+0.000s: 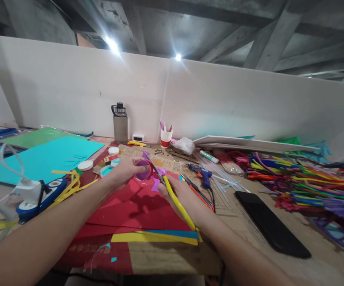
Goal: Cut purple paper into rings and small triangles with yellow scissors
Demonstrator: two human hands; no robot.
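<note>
My left hand [127, 171] is closed on a small round cup-like piece [143, 170], purple inside with a red edge, held above the red paper. In my right hand [183, 196] are yellow-handled scissors [176, 200], their metal blades pointing up and left at the edge of that piece. Whether the blades touch it I cannot tell. Beneath both hands lie red paper sheets [136, 212], with purple scraps [156, 184] on top. Yellow and blue sheets [172, 236] stick out under the red ones at the near side.
A black phone [271, 224] lies right, with colourful pipe cleaners [294, 178] beyond. A blue glue gun [205, 177] rests behind my right hand. Further back stand a bottle [120, 125] and a red-white cup [166, 138]. Left are a turquoise sheet [46, 159] and a power strip [42, 200].
</note>
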